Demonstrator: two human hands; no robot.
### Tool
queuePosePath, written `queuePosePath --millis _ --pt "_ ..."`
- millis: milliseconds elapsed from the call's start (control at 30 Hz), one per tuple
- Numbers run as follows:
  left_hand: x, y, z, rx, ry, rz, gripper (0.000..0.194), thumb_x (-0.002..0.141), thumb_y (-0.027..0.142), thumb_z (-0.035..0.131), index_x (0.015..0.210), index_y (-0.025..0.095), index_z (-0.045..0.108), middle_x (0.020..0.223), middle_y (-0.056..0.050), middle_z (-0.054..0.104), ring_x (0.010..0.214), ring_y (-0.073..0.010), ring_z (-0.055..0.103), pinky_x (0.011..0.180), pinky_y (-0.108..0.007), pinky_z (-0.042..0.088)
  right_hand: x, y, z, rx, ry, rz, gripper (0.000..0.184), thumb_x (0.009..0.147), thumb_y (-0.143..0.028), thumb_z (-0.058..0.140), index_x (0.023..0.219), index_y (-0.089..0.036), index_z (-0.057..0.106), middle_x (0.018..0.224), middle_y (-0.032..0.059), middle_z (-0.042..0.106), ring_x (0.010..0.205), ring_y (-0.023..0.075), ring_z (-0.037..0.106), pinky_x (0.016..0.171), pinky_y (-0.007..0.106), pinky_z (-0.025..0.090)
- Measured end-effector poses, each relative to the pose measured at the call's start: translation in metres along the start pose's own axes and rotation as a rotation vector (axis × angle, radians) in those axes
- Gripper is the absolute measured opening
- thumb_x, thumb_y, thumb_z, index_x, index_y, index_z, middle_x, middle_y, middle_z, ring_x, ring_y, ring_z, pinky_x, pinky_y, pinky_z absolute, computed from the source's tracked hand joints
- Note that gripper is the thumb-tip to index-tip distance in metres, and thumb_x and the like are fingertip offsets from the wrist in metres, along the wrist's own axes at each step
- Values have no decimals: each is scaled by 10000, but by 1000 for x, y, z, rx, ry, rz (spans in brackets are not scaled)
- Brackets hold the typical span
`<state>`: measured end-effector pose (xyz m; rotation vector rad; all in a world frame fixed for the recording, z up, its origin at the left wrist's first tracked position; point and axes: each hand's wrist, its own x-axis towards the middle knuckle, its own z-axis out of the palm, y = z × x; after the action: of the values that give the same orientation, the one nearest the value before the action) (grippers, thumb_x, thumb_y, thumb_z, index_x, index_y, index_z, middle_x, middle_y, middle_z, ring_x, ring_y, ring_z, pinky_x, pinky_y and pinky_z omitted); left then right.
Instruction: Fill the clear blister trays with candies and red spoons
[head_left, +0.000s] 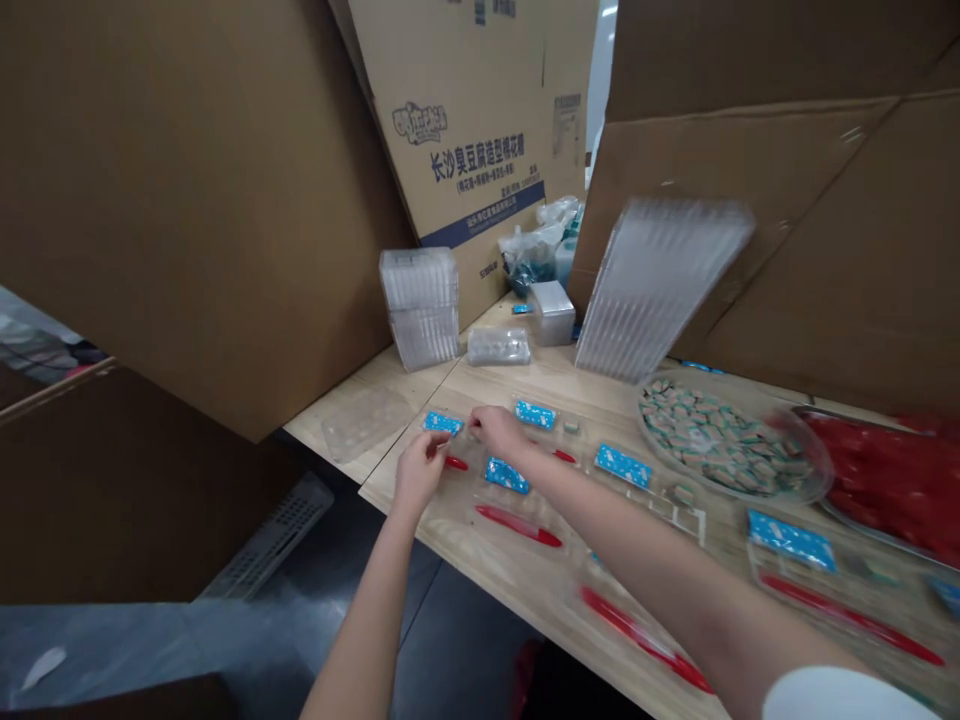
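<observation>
My left hand (421, 468) is closed at the left side of a clear plastic tray, its fingertips pressed together. What they hold is too small to make out. My right hand (496, 432) reaches across to the tray's other side, also with fingers closed, and their contents are hidden. Between and around the hands are a blue patterned packet (443, 423) and the tip of a red plastic piece (456, 463). Closer to me lie another blue packet (508, 475) and a long red piece (519, 525) in a clear tray. A further blue packet (535, 414) sits behind my right hand.
Stacked clear trays (421, 308) and a taller leaning stack (660, 285) stand at the back. A round tub of small wrapped pieces (720, 440) is right, beside a metal tray of red items (885, 480). Large cardboard boxes (480, 120) wall the table (352, 392).
</observation>
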<state>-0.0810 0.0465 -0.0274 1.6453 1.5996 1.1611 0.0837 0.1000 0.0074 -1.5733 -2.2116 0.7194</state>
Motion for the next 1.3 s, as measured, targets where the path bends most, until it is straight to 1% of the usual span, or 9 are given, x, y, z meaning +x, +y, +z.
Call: queuePosePath --millis 167,433,600,700,800,933,1033,1167,1300 --pt "1 -3 -1 27 -6 16 168 770 163 564 909 181 657 939 -65 697 871 -187 650 827 -333 497 -8 -2 5 -157 68 -70 177 870 -184 497 843 -142 667 966 119 640 1001 226 548 881 340 397" --pt "0 2 -3 159 -15 59 181 777 153 544 913 191 658 911 -53 692 835 -181 642 789 -314 496 -5 1 8 -173 169 -75 147 833 -151 521 878 -143 661 934 121 613 929 226 539 810 309 383" --pt "-2 18 -5 284 -37 122 189 797 158 521 908 205 666 921 -59 687 887 -210 624 812 -344 482 -24 -5 -11 -99 248 -85 153 855 -193 517 853 -142 662 897 108 614 917 211 543 819 301 396" --pt "-3 33 -1 360 -75 187 216 813 151 502 930 219 670 981 -65 682 968 -226 607 867 -354 459 -73 -1 -34 -31 312 -106 171 880 -188 476 905 -168 644 919 79 616 921 183 548 819 282 416" --pt "2 45 6 437 -132 250 262 822 127 479 978 212 672 1040 -76 674 1015 -234 591 911 -350 430 -149 15 -54 117 337 -199 163 879 -197 466 904 -213 626 933 62 624 916 182 563 815 305 444" --pt "13 53 16 565 -187 290 279 826 118 465 986 191 681 1023 -107 675 1002 -268 582 904 -376 410 -251 49 -63 188 313 -89 188 872 -229 464 939 -297 627 924 59 640 893 210 601 768 345 491" --pt "15 56 20 669 -212 291 251 844 154 469 959 179 691 969 -120 680 960 -274 588 864 -374 416 -309 75 -58 173 392 38 174 850 -284 496 929 -337 641 896 64 659 847 231 629 713 354 518" --pt "10 60 23 785 -211 272 248 872 186 455 957 170 688 968 -125 669 954 -257 588 855 -359 418 -352 96 -49 172 517 175 161 828 -326 514 910 -328 653 905 68 677 840 239 651 695 349 541" --pt "10 61 27 864 -177 214 213 895 223 473 983 165 658 1005 -104 648 975 -217 584 863 -345 437 -364 97 -54 222 500 188 180 851 -351 494 900 -282 654 901 57 676 837 213 656 687 304 549"
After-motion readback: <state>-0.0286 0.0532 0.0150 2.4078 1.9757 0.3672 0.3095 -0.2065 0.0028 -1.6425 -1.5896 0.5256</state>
